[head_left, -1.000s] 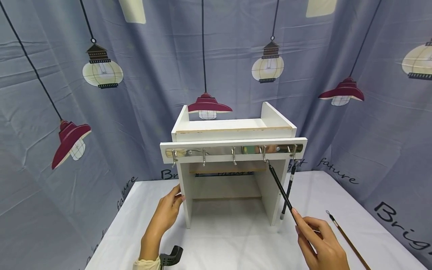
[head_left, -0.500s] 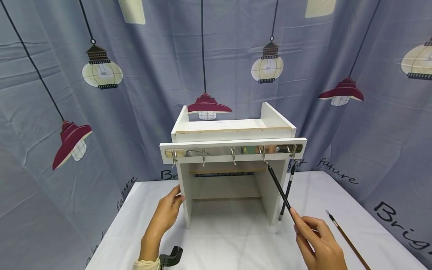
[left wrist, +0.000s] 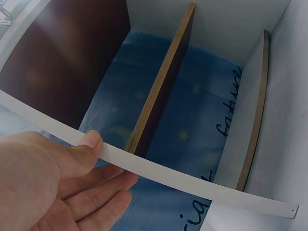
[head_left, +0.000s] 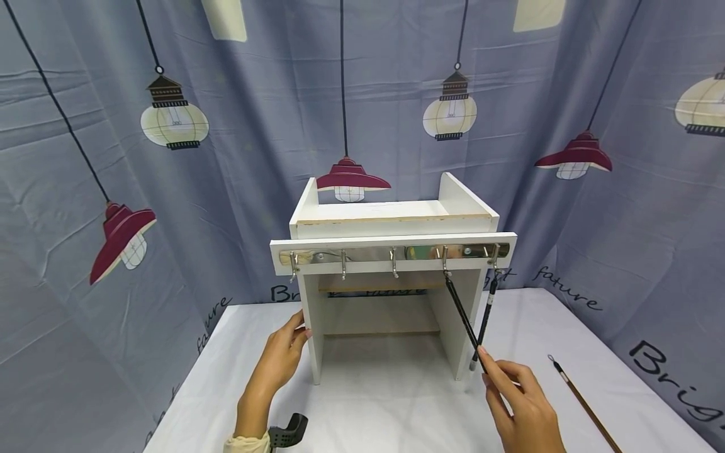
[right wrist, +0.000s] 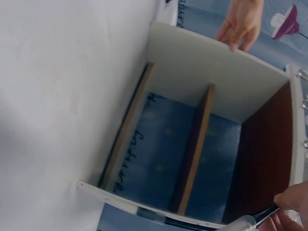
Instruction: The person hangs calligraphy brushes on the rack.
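Note:
My right hand (head_left: 518, 402) pinches a slim black calligraphy brush (head_left: 461, 308) between thumb and fingers. The brush slants up to the left, its looped top right at the lower end of the fourth hook (head_left: 445, 258) from the left. A second black brush (head_left: 484, 324) hangs from the rightmost hook (head_left: 495, 255), crossing behind the held one in the head view. On the left, my left hand (head_left: 277, 355) grips the side panel of a small white shelf (head_left: 308, 333); the left wrist view has the thumb (left wrist: 90, 139) on the panel's front edge and the fingers outside it.
A metal hook rail (head_left: 362, 253) with several hooks runs across the shelf's front. A brown brush (head_left: 583, 399) lies on the white-covered table (head_left: 385, 418) at the right. Behind stands a blue-grey curtain (head_left: 391, 82) printed with lamps.
My right hand has moved left and slightly up, and the held brush stands steeper, its top at the fourth hook. My left hand stays on the shelf's side panel.

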Motion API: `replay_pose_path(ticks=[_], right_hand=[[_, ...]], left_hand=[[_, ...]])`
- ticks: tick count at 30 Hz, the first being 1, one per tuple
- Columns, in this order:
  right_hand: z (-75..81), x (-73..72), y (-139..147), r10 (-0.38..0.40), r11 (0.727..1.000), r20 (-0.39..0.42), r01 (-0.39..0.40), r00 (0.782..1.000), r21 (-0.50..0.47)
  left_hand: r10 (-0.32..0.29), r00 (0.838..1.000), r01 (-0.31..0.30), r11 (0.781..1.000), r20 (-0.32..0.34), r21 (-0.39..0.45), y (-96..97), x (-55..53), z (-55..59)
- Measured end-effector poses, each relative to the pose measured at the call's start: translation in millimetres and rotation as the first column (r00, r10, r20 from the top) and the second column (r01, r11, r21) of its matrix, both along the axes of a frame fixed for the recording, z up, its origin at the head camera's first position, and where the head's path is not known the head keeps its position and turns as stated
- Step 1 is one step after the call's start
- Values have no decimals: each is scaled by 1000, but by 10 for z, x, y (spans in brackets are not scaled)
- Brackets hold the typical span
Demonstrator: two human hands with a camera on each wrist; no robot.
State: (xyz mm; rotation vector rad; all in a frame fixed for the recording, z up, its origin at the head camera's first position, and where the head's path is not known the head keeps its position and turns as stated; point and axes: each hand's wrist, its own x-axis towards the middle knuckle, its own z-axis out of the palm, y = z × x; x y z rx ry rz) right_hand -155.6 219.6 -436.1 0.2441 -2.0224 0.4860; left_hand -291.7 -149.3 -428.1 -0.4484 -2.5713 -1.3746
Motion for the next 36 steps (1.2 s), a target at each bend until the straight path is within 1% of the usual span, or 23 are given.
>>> replay_pose_path(ticks=[5, 8, 11, 15, 18, 20, 24, 27, 32, 36], right_hand=[[-98, -74, -52, -8, 1000, -31, 8, 1000, -2], [-151, -107, -94, -15, 999, -42, 14, 999, -31], [-190, -141, -146, -24, 998, -30, 22, 999, -64], [-211, -193, -226, -28, 993, 31, 31, 999, -111], [-222, -235, -282, -19, 988, 81, 31, 997, -149], [-234, -267, -309, -5, 984, 96, 22, 995, -174], [-245, -350, -347, 11, 979, 149, 20, 989, -201], [-239, -416, -375, 18, 978, 208, 27, 978, -209], [-243, -516, -418, 52, 976, 280, 11, 959, -218], [-295, -605, -442, 85, 972, 289, -15, 954, -234]], left_hand=[[-2, 1000, 2, 1000, -1, 0, 1, 2, -6], [-5, 1000, 5, 1000, -5, -2, 2, 3, -8], [-9, 1000, 9, 1000, -10, -3, 2, 3, -6], [-13, 1000, 13, 1000, -14, -1, 2, -1, 0], [-17, 1000, 17, 1000, -14, -2, 2, -8, -5], [-17, 1000, 17, 1000, -7, -2, 5, -13, -8], [-13, 1000, 13, 1000, 1, -5, 3, -17, -4], [-15, 1000, 15, 1000, -6, -10, -4, -11, 5], [-14, 1000, 14, 1000, -7, -5, -3, -10, 2], [-13, 1000, 13, 1000, -12, -6, -10, -11, -3]])
